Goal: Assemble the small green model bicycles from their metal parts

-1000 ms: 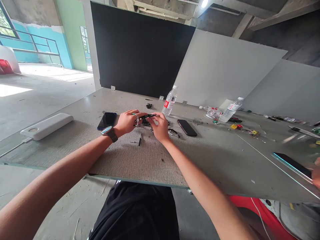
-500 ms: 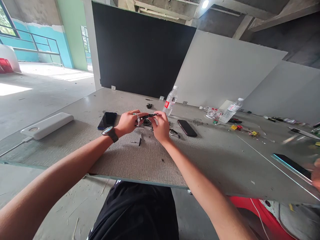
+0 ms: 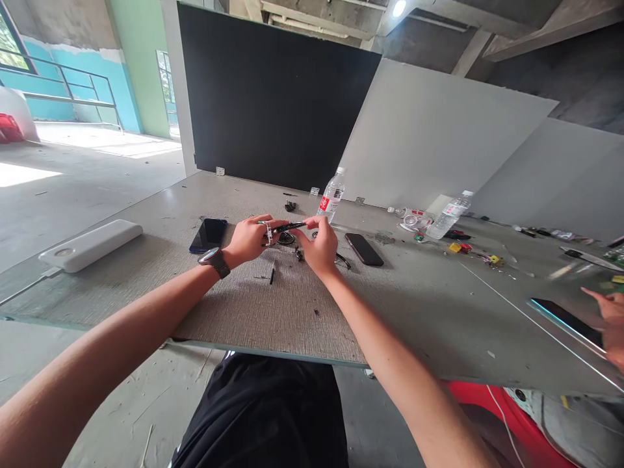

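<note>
My left hand (image 3: 247,238), wearing a wristwatch (image 3: 214,261), is closed around a slim black part (image 3: 291,227) with a small white piece (image 3: 269,233) at its left end. The thumb and fingertips of my right hand (image 3: 322,248) pinch the right end of that black part. What exactly it is cannot be made out. Below it on the table lie a round black piece (image 3: 286,238) and a small dark part (image 3: 299,255). A thin black stick-like piece (image 3: 272,273) lies nearer me. A curved black strip (image 3: 344,261) shows beside my right wrist.
A blue-edged phone (image 3: 208,235) and a white power bank (image 3: 91,246) lie left. Another phone (image 3: 363,249) is on the right, with plastic bottles (image 3: 331,198) farther back. Loose colourful parts (image 3: 461,248) are scattered right. Another person's hand (image 3: 611,312) is by a phone (image 3: 568,322).
My right hand has shifted slightly right along the black part, its fingers less bunched. My left hand stays put. The other person's hand has come further into view at the right.
</note>
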Motion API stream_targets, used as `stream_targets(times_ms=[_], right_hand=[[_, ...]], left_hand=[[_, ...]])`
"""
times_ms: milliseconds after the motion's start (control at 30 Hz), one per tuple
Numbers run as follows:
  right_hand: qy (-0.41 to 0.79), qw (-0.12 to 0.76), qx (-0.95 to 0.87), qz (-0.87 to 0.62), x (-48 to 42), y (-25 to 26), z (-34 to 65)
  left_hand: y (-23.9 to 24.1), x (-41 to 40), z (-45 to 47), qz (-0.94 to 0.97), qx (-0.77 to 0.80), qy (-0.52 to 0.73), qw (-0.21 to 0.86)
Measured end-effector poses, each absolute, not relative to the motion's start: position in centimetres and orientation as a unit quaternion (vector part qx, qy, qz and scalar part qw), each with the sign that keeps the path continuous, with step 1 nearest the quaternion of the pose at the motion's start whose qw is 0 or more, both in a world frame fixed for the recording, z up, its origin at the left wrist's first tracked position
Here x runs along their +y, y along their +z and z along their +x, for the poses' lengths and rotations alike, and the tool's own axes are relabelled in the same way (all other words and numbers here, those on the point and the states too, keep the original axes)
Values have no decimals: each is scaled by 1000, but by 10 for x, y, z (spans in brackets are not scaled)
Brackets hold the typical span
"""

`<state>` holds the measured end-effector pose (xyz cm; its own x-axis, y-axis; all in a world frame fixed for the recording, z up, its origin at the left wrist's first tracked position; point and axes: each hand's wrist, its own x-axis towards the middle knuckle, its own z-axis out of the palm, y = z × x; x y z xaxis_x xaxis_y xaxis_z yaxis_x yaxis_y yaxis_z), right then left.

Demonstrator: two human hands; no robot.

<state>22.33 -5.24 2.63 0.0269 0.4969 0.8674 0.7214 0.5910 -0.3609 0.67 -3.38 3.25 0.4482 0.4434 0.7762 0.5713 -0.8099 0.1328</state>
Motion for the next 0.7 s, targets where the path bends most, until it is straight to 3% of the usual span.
stream_targets(times_ms=[233, 700], right_hand=[[-95, 501, -761, -402, -58, 35, 224], [-87, 477, -778, -399, -56, 32, 227]], left_hand=[[32, -34, 6, -854, -298, -421, 76], [33, -32, 5, -856, -299, -416, 66]])
